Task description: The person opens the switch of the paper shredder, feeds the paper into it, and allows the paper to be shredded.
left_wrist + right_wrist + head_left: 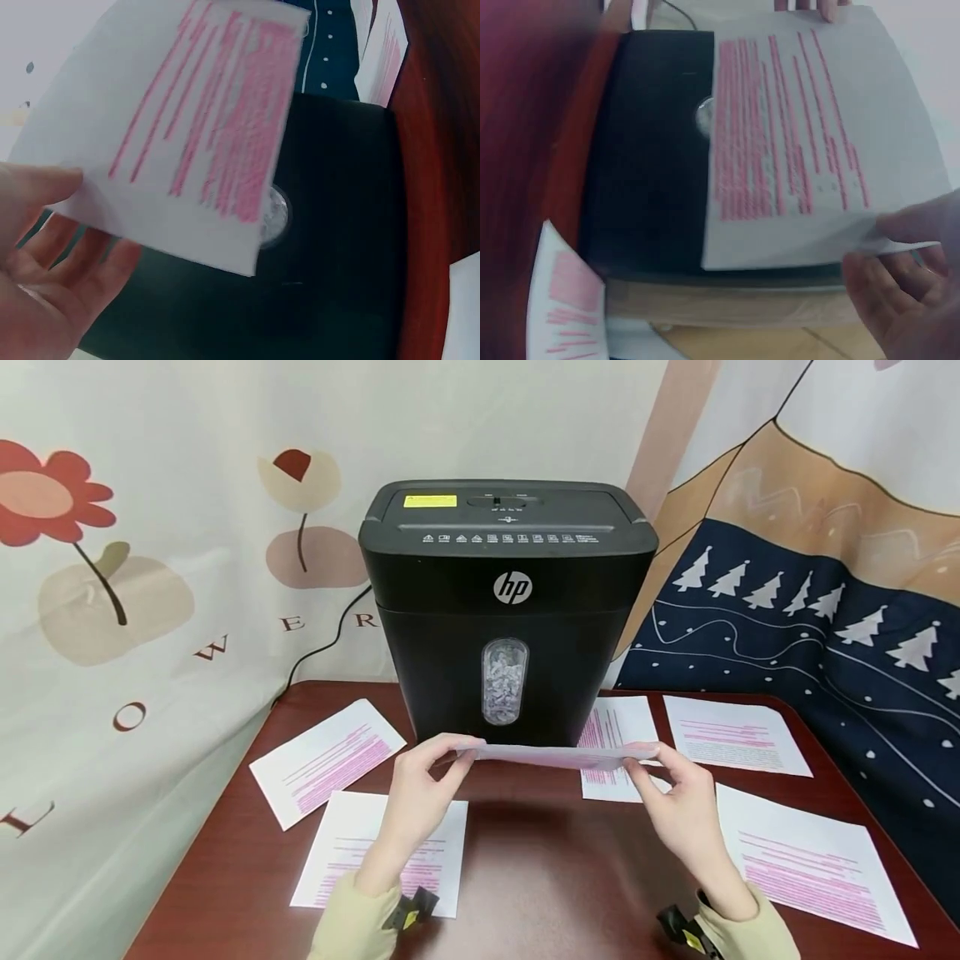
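Note:
Between my two hands stretches a sheet of paper, seen almost edge-on in the head view. My left hand pinches its left edge between thumb and fingers. At the opposite edge, the right hand pinches it the same way. Both wrist views show pink-highlighted lines on this sheet. Behind it stands a black HP paper shredder, upright on the table. Its front window shows white shreds inside. The sheet is held in front of the shredder, below that window in the head view.
More printed sheets with pink marks lie around: a tilted sheet and a nearer one at left, and several at right, including a large sheet. A black cord runs left from the shredder. The brown table meets a patterned curtain behind.

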